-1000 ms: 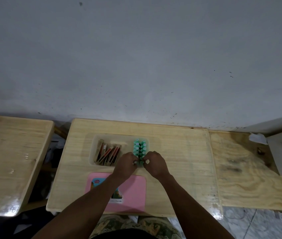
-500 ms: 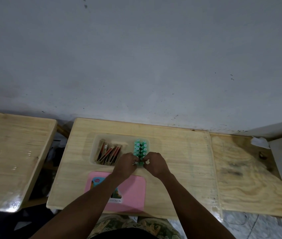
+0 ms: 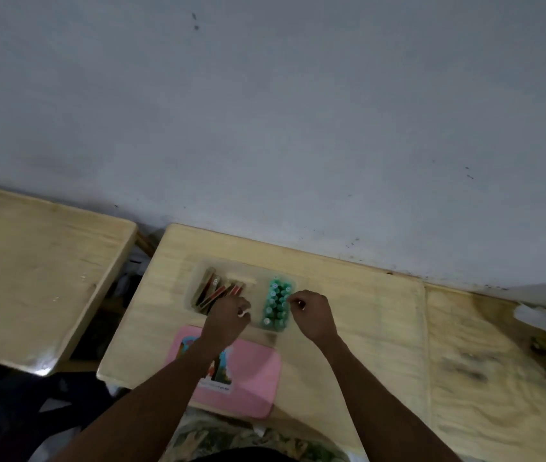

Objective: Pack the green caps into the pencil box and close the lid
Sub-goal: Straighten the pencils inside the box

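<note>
From the head camera, the small green plastic caps (image 3: pixel 277 303) stand packed upright in tight rows at the right end of the clear, shallow plastic pencil box (image 3: pixel 198 278), which sits on the pale wooden tabletop (image 3: pixel 365 311). The box's left end holds a bundle of red and brown sticks (image 3: pixel 219 291), too blurred to name. The pink rectangular lid with a picture sticker (image 3: pixel 248 378) lies flat on the tabletop just nearer the person than the box, partly under the left forearm.

The caps are probably light, stiff and smooth, so a nudge could tip or scatter them; pinching one by its sides or pressing down on the tops should serve best. The lid looks like thin rigid plastic, light enough to lift by its long edges with both hands and lay squarely over the box.

The left hand (image 3: pixel 228 320) hovers over the box's near edge, left of the caps, curled loosely, with something small and whitish at its fingers (image 3: pixel 242 313); whether they pinch an object I cannot tell. The right hand (image 3: pixel 311 316) sits just right of the caps, its fingers (image 3: pixel 293 298) bent inward beside the rows, apparently holding nothing, though contact with the caps is unclear. Both forearms reach forward from the bottom edge.
</note>
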